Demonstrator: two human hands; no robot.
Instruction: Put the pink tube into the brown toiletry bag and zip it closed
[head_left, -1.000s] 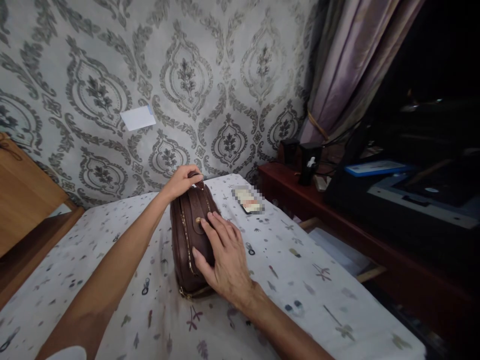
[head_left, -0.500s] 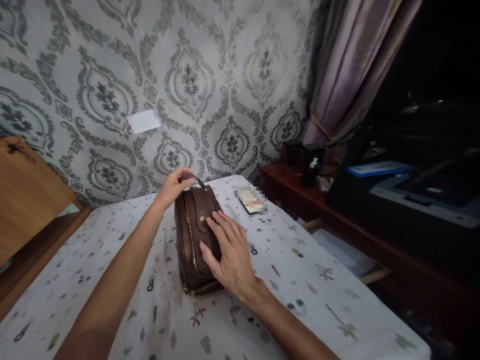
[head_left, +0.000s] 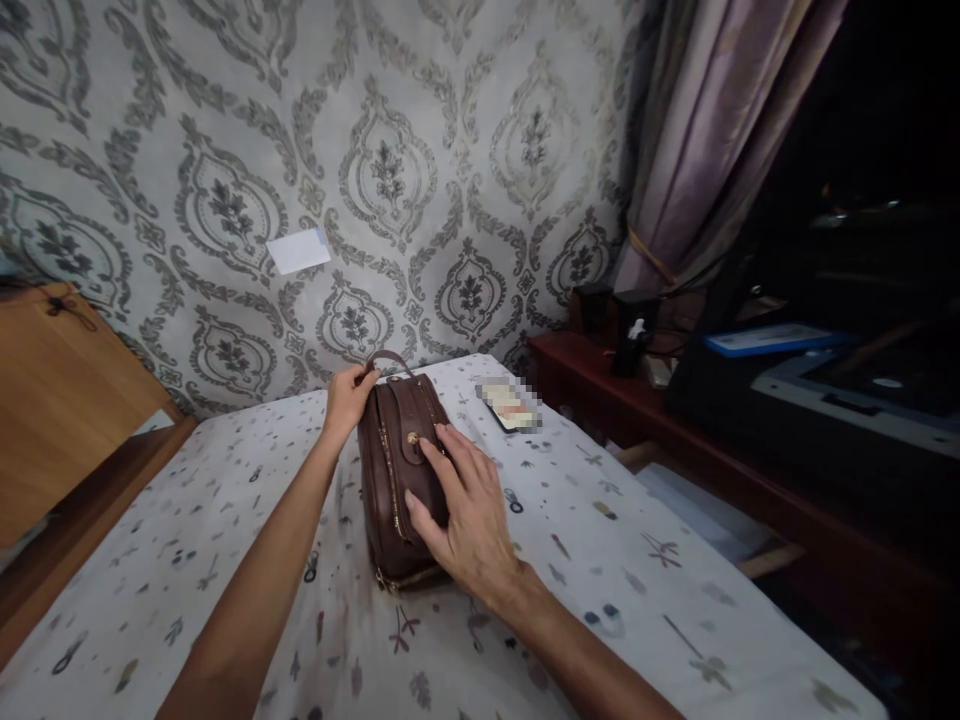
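A dark brown leather bag with gold zippers and a round gold clasp lies on the patterned white sheet. At its far left corner, by the base of the raised handle, my left hand has its fingers pressed together; whether they pinch the handle's end or the bag's edge is too small to tell. My right hand rests over the bag's right side, fingers spread, with the index fingertip near the clasp and the thumb on the top.
Beyond the bag to the right lies a flat, pixelated item. A dark red desk with an open drawer borders the bed on the right. Wooden furniture stands at the left, and a patterned wall rises behind.
My left hand has come off the top of the handle and moved down to the bag's far left corner. The handle now arches free. The view has shifted slightly.
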